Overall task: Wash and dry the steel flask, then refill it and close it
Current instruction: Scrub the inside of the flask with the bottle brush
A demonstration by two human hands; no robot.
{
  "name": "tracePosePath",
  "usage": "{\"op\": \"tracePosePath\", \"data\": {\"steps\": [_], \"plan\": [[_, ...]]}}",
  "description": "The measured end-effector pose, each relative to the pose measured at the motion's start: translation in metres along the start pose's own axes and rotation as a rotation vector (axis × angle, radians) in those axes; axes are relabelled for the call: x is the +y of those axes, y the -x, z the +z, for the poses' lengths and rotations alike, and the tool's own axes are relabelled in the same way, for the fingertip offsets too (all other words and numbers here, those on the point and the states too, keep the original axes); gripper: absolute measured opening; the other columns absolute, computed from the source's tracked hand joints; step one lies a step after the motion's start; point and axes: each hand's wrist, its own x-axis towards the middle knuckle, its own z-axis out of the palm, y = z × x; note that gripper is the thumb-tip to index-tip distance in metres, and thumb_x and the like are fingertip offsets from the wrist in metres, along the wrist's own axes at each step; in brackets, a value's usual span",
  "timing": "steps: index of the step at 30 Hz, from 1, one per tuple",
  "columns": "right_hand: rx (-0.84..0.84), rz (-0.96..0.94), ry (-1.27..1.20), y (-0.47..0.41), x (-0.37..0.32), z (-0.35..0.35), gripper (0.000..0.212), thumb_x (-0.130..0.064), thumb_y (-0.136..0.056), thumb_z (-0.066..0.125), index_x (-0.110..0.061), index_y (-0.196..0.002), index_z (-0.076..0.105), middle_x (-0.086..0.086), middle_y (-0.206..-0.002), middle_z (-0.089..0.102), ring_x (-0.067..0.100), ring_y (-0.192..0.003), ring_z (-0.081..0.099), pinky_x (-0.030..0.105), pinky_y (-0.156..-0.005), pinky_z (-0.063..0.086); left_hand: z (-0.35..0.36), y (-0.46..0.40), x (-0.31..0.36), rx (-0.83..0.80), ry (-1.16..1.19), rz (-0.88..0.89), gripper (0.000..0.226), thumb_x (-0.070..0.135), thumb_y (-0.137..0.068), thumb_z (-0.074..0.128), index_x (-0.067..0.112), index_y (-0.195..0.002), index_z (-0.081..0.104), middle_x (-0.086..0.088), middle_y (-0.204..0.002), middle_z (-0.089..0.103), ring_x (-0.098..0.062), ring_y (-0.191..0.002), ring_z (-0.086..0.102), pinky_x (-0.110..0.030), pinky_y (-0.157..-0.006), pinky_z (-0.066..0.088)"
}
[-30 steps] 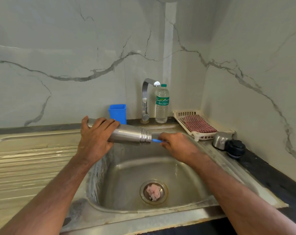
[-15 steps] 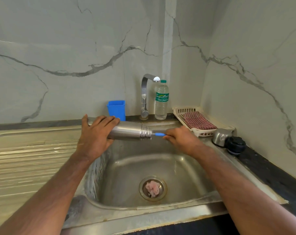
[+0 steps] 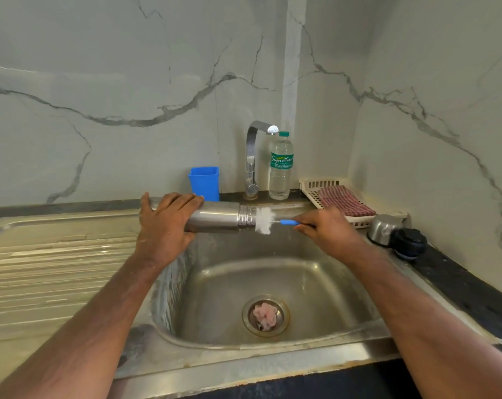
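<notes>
**Desk:** Over a steel sink (image 3: 273, 286), what do the two hands have?

**Photographer:** A person's left hand (image 3: 166, 223) wraps round the body of a steel flask (image 3: 215, 218), fingers curled over the top and thumb toward the base. The flask lies sideways above the basin's far edge, its threaded mouth pointing right. The right hand (image 3: 327, 228) pinches the blue handle of a bottle brush (image 3: 275, 221), fingers drawn together round it. White bristles fan out right at the flask's mouth; whether the tip sits inside cannot be told.

**Desk:** And the flask's cap?

**Photographer:** A steel cup lid (image 3: 383, 230) and a black stopper (image 3: 409, 243) sit touching each other on the dark tabletop (image 3: 457, 286) to the right of the sink, well apart from the flask.

**Desk:** What lines the back wall?

**Photographer:** A blue plastic tub (image 3: 205, 182) stands at the left, just behind the left hand's fingers. A chrome tap (image 3: 252, 159) comes next, with a clear water bottle (image 3: 280, 168) with a green cap and label just beside it. A white slotted tray (image 3: 313, 187) in the corner holds a folded red checked cloth (image 3: 344, 201). Marbled panels cover both walls.

**Desk:** Anything in the basin?

**Photographer:** A pale pink scrap (image 3: 265, 314) rests on the drain strainer. A ribbed draining board (image 3: 42, 260) stretches to the left.
</notes>
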Motion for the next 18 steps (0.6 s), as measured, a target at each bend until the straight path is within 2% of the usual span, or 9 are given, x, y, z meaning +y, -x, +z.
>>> {"op": "tracePosePath", "data": {"steps": [2,5,7,9,12,15,18], "plan": [[-0.047,-0.032,0.042,-0.003,-0.013,0.012,0.027,-0.029,-0.099,0.064,-0.021,-0.123,0.073,0.004,-0.1,0.075,0.019,-0.089,0.064,0.036,-0.086,0.052,0.004,0.001,0.01,-0.018,0.03,0.047,0.086,0.023,-0.052,0.098,0.022,-0.13,0.063,0.001,-0.127,0.068,-0.026,-0.116,0.063,-0.078,-0.102,0.032],[0.017,-0.02,-0.024,-0.004,-0.006,0.006,0.027,-0.024,-0.097,0.068,-0.019,-0.123,0.074,0.004,-0.105,0.076,0.02,-0.095,0.066,0.035,-0.091,0.052,0.004,-0.001,0.011,0.023,0.059,0.069,0.086,0.024,-0.052,0.098,0.023,-0.131,0.063,0.0,-0.127,0.068,-0.025,-0.114,0.064,-0.076,-0.101,0.034],[0.115,0.025,-0.093,0.001,0.01,-0.004,0.024,-0.019,-0.094,0.071,-0.017,-0.117,0.077,0.003,-0.094,0.076,0.021,-0.086,0.067,0.032,-0.08,0.051,0.0,0.0,0.004,0.042,0.054,0.019,0.083,0.023,-0.054,0.097,0.023,-0.131,0.063,0.0,-0.127,0.068,-0.025,-0.113,0.062,-0.076,-0.102,0.033],[0.114,0.017,-0.122,0.005,0.011,-0.003,0.021,-0.02,-0.094,0.071,-0.018,-0.114,0.078,0.0,-0.086,0.073,0.018,-0.078,0.063,0.034,-0.074,0.052,-0.001,0.001,0.002,0.027,0.053,-0.014,0.081,0.022,-0.055,0.096,0.023,-0.13,0.064,0.0,-0.127,0.068,-0.026,-0.113,0.061,-0.076,-0.102,0.032],[0.016,-0.093,-0.095,0.003,-0.006,0.017,0.023,-0.027,-0.1,0.062,-0.02,-0.119,0.075,0.001,-0.092,0.073,0.017,-0.083,0.062,0.039,-0.079,0.053,0.002,0.002,0.014,0.0,0.078,0.037,0.082,0.022,-0.051,0.098,0.02,-0.127,0.067,-0.001,-0.125,0.07,-0.027,-0.113,0.065,-0.079,-0.101,0.033],[0.072,-0.102,-0.11,-0.002,-0.006,0.015,0.027,-0.024,-0.1,0.063,-0.017,-0.124,0.072,0.001,-0.108,0.075,0.017,-0.097,0.064,0.035,-0.091,0.052,-0.001,0.0,0.015,0.013,0.078,0.054,0.083,0.023,-0.052,0.098,0.021,-0.129,0.066,-0.001,-0.125,0.069,-0.027,-0.113,0.065,-0.078,-0.101,0.033],[0.152,-0.012,-0.12,0.002,0.006,0.001,0.025,-0.02,-0.096,0.068,-0.017,-0.121,0.075,0.0,-0.103,0.077,0.015,-0.089,0.065,0.035,-0.089,0.054,-0.006,0.001,0.002,0.017,0.074,-0.021,0.08,0.023,-0.057,0.095,0.024,-0.131,0.064,0.001,-0.127,0.068,-0.025,-0.115,0.061,-0.076,-0.105,0.029]]}}
